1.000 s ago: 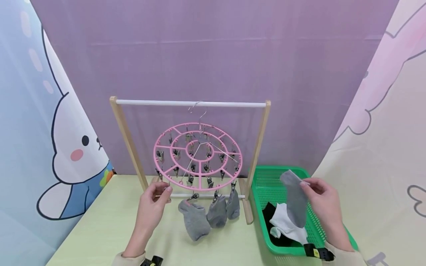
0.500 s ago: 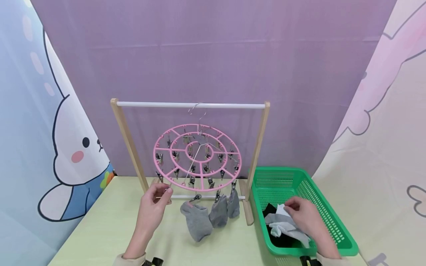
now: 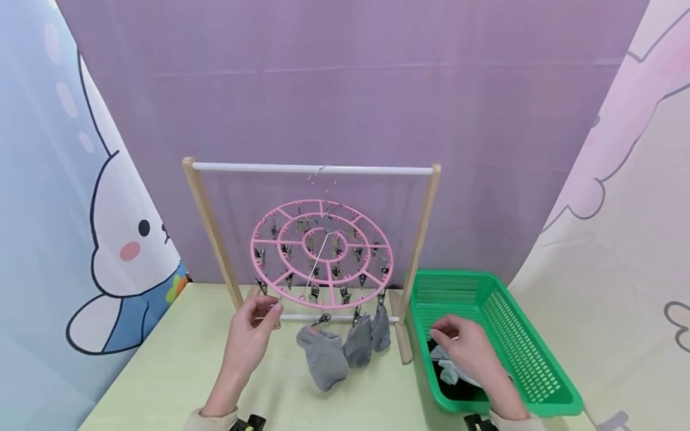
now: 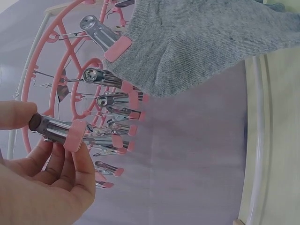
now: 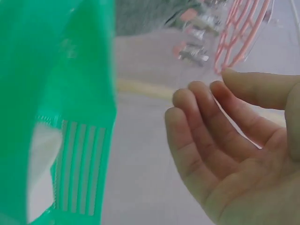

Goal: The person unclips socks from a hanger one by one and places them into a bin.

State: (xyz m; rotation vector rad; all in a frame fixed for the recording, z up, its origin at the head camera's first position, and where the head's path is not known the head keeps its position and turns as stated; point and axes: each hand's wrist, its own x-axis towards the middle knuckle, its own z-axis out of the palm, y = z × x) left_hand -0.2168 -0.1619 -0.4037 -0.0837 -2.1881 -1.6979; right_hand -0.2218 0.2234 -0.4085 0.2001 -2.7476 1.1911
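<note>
My left hand (image 3: 249,335) is at the front left rim of a round pink clip hanger (image 3: 330,307). Thumb and fingers pinch a metal clip (image 4: 54,130) with pink tips, seen in the left wrist view. Beside that hand, a grey sock (image 3: 325,360) hangs from another clip, followed by a second grey sock (image 3: 358,344) and a third grey sock (image 3: 381,330). My right hand (image 3: 471,353) is over the left side of a green basket (image 3: 555,371), its fingers loosely bent and holding nothing. Partly hidden beneath it lies a pile of socks (image 3: 449,374), grey, pale and black.
A wooden stand with a white bar (image 3: 242,167) carries the hanger by its hook. Several unused clips (image 3: 315,292) dangle under the rings. Behind is a purple cloth backdrop (image 3: 345,90); a pale yellow table (image 3: 162,359) lies below.
My right hand has lowered a grey sock into the basket, let it go, and shifted left. The left hand stays at its clip. The hanger has turned slightly.
</note>
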